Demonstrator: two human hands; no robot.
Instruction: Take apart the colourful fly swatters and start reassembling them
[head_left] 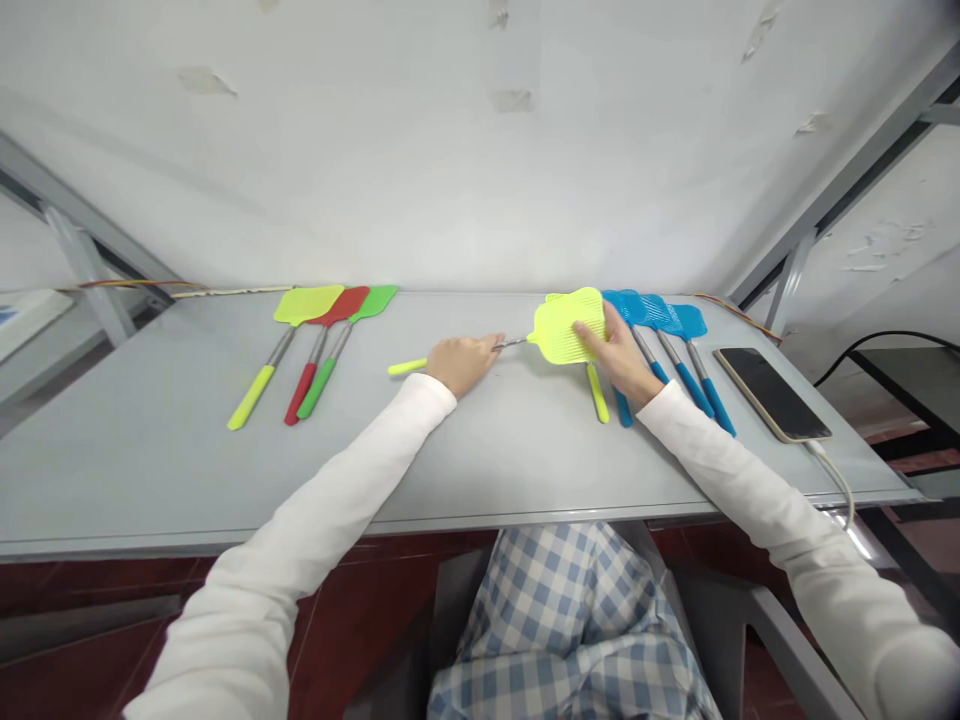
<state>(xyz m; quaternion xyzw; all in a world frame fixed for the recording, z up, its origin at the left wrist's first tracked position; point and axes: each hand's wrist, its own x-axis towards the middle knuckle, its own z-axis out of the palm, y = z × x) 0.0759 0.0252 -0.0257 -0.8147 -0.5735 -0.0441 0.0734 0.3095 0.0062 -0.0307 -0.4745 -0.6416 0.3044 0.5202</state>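
A yellow fly swatter lies crosswise between my hands, its head to the right and its yellow handle end to the left. My left hand is closed around its metal shaft. With thumb on top, my right hand grips the right edge of the swatter's head. Beneath that head, another yellow swatter's handle sticks out toward me. Several blue fly swatters lie beside and partly behind my right hand, handles pointing toward me.
On the left of the grey table lie a yellow swatter, a red swatter and a green swatter, heads overlapping. A phone with a white cable rests at the right. A white wall stands behind.
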